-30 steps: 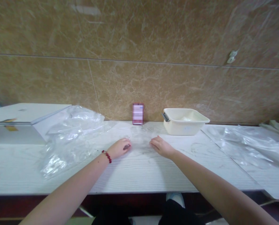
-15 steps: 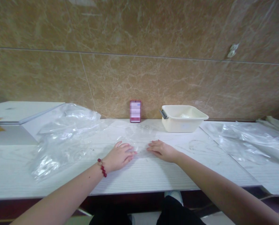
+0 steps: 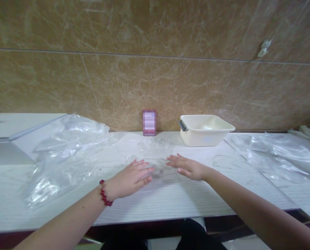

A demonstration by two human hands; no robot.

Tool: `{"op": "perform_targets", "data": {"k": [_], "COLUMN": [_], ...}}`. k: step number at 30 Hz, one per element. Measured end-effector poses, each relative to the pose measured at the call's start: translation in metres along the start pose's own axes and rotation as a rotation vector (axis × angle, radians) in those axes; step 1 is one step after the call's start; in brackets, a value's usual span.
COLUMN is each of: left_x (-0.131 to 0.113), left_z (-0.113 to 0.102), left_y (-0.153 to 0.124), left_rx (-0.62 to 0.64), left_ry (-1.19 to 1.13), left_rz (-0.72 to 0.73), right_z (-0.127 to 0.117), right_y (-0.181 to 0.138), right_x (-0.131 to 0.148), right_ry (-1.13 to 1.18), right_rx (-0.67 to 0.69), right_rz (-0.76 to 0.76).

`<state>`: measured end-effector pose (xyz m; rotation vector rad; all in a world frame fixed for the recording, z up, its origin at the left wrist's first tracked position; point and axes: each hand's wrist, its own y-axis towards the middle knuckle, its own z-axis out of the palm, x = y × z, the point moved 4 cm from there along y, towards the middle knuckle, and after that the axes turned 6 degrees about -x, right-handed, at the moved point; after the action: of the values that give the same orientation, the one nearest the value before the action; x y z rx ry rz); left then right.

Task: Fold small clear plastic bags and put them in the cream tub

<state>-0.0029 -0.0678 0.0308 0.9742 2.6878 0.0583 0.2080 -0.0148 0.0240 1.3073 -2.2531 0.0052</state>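
A thin clear plastic sheet or bag (image 3: 155, 150) lies on the table in front of me, hard to make out against the pale wood. My left hand (image 3: 131, 177), with a red bead bracelet (image 3: 104, 194) at the wrist, is over its near left side, fingers stretched and apart. Across from it, my right hand (image 3: 187, 167) is at the right side of the plastic, palm down, thumb away from the fingers. Neither hand grips anything. Whether the fingertips touch the plastic, I cannot tell.
A phone (image 3: 149, 123) leans on the marbled wall. To its right stands a cream plastic basin (image 3: 207, 138) holding something clear. Crumpled clear plastic (image 3: 66, 156) lies at the left by a white box (image 3: 22, 151); more plastic sheeting (image 3: 280, 156) is at the right.
Both hands have lifted a little off the plastic, and the fingers and thumbs have spread wider. My view has shifted slightly.
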Motion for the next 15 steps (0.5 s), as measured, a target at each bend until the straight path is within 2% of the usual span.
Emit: {"op": "perform_targets", "data": {"k": [3, 7, 11, 15], "left_x": [-0.031, -0.058, -0.062, -0.059], "left_z": [0.010, 0.031, 0.047, 0.057], "left_y": [0.015, 0.033, 0.038, 0.034], "left_rx": [0.012, 0.069, 0.120, 0.157], "left_ry": [0.020, 0.059, 0.045, 0.009], "left_rz": [0.093, 0.084, 0.047, 0.050], "right_z": [-0.003, 0.013, 0.038, 0.049], "right_y": [0.021, 0.055, 0.077, 0.083], "right_x": [-0.004, -0.006, -0.013, -0.025], "right_ry": [0.046, 0.043, -0.036, -0.166], "right_rx": [-0.072, -0.019, 0.126, 0.167], "right_rz": [-0.032, -0.052, -0.050, -0.100]}}
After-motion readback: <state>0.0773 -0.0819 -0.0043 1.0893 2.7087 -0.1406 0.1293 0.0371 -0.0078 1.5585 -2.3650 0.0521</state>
